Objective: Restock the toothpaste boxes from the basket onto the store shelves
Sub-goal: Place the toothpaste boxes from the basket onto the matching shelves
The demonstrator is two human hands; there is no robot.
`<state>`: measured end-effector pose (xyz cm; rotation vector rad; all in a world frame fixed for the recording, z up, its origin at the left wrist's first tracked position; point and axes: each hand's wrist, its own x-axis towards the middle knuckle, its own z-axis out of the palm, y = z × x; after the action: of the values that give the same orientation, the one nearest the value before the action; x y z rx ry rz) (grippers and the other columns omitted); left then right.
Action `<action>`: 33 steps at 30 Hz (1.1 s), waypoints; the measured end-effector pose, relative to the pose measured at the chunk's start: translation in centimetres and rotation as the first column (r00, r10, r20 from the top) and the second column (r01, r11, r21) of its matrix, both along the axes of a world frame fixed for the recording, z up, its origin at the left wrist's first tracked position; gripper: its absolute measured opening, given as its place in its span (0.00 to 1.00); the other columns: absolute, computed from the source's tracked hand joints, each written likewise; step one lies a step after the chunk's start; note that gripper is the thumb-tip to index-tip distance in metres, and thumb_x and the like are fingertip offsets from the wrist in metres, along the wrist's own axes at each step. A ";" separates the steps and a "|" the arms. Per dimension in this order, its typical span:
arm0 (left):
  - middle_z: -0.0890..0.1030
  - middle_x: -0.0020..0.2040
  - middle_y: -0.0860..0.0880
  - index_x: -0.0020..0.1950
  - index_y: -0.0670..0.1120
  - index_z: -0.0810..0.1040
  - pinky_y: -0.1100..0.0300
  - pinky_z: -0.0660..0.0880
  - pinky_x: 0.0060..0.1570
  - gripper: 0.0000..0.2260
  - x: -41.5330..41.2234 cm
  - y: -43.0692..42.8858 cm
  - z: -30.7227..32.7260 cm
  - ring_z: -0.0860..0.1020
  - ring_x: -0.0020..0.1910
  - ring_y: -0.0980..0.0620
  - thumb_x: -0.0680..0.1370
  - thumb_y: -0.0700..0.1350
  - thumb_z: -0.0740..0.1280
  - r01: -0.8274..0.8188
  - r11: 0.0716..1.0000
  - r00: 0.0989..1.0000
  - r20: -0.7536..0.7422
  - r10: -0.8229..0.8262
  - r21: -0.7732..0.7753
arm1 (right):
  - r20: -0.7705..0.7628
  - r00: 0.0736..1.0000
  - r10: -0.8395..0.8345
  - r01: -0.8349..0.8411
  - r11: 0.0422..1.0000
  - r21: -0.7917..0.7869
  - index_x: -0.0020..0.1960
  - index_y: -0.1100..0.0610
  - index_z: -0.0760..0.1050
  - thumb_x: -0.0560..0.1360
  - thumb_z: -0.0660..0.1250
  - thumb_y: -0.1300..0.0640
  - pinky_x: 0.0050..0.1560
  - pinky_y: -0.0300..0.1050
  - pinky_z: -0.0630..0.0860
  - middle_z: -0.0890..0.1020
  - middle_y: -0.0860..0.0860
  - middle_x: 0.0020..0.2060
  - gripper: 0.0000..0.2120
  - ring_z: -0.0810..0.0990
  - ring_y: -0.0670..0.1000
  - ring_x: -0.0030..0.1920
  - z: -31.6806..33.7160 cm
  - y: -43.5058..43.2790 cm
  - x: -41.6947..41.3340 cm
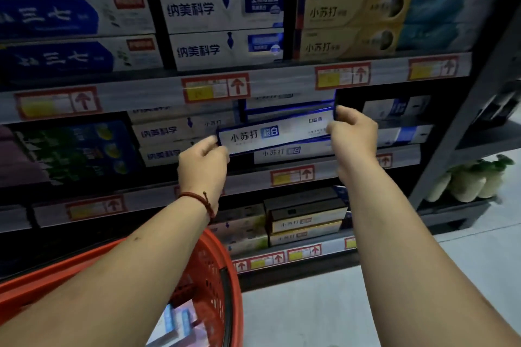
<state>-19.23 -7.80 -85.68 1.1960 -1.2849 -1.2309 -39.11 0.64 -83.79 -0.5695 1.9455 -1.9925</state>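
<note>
**Head view.** We hold one toothpaste box (273, 132) level between both hands. The left hand (203, 162) pinches its left end between thumb and fingers, and the right hand (352, 132) curls round its right end. The box is at the mouth of the middle shelf (251, 181), just above a like box (282, 153) already lying there. Whether the two touch we cannot tell, as the picture is dim. The red basket (208, 270) is near us at lower left, partly under the left forearm, with what look like more boxes (174, 324) inside.

We judge the step to be placing: the box is at its slot but not yet let go. The next move calls for a straight, level push toward the far back of the shelf, after which both hands release.
</note>
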 end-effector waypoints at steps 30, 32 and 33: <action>0.82 0.54 0.50 0.66 0.46 0.78 0.60 0.70 0.52 0.18 -6.2 -1.9 -3.6 0.77 0.48 0.53 0.76 0.41 0.70 0.149 0.987 0.967 0.201 -0.157 0.052 | 0.077 0.982 0.175 -0.177 0.984 0.023 0.77 0.47 0.66 0.73 0.71 0.64 0.62 0.48 0.68 0.76 0.47 0.69 0.35 0.73 0.52 0.68 -7.1 -1.9 -4.9; 0.80 0.60 0.50 0.72 0.47 0.74 0.59 0.70 0.56 0.24 -6.2 -2.0 -3.7 0.77 0.54 0.50 0.75 0.40 0.70 0.183 0.981 0.963 0.191 -0.191 0.062 | 0.074 0.980 0.184 -0.186 0.982 0.027 0.78 0.46 0.65 0.73 0.72 0.62 0.65 0.50 0.68 0.75 0.47 0.71 0.37 0.72 0.53 0.71 -7.1 -2.2 -4.9; 0.79 0.62 0.52 0.75 0.48 0.72 0.59 0.69 0.58 0.27 -6.1 -2.0 -3.7 0.76 0.57 0.50 0.76 0.40 0.70 0.203 0.977 0.958 0.194 -0.212 0.063 | 0.078 0.979 0.188 -0.190 0.981 0.026 0.79 0.46 0.64 0.73 0.72 0.62 0.65 0.50 0.68 0.74 0.47 0.72 0.38 0.71 0.53 0.72 -7.1 -2.3 -4.8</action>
<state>-25.30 -9.81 -89.35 1.2651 -1.5730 -1.3184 -43.93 -1.62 -90.92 -0.6364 1.8049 -1.8347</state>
